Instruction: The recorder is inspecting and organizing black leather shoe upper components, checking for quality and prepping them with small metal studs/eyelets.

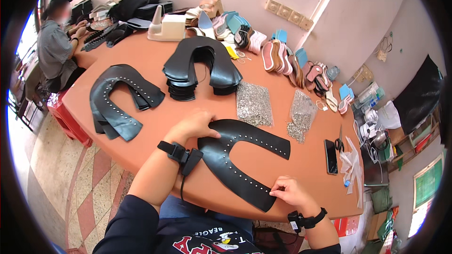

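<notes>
A black U-shaped leather piece [217, 153] lies flat before me, its curve to the left and a row of small silver studs along its inner edge. My left hand [197, 124] is closed at the curve's far edge, thumb on top of the leather. At the tip of the near arm, my right hand [292, 192] makes a pinch against the edge; whatever is between the fingertips is too small to make out. Beyond the piece lie a clear bag of silver studs [254, 103] and a second stud bag [303, 108], with loose studs [296, 132] spilling from it.
Studded black pieces [125, 124] lie at left, near a tall stack of plain ones [202, 47]. Insoles [275, 59] line the wall behind a cream machine [168, 27]. A phone [331, 157], scissors [339, 142] and plastic scraps [351, 164] sit right. A co-worker [56, 47] sits far left.
</notes>
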The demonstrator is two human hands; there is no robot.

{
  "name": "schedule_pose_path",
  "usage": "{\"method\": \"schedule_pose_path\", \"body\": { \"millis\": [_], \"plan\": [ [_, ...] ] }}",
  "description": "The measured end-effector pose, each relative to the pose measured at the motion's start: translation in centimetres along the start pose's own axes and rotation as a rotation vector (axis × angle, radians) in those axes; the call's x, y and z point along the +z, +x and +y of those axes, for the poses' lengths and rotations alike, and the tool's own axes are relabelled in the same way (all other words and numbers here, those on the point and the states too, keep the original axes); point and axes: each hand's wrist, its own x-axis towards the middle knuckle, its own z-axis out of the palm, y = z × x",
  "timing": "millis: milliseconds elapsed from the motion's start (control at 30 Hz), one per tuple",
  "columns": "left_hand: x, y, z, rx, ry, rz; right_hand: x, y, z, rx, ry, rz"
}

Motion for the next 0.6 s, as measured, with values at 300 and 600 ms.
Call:
{"method": "schedule_pose_path", "body": {
  "millis": [300, 600],
  "plan": [
    [-1.4, -3.3, 2.7, 0.033, 0.053, -0.113, -0.1, -0.7, 1.8, -0.053, 0.128, 0.072],
    [-2.8, -7.7, 4.0, 0.154, -0.119, -0.139, -0.1, -0.4, -0.4, -0.213, 0.160, 0.147]
  ]
}}
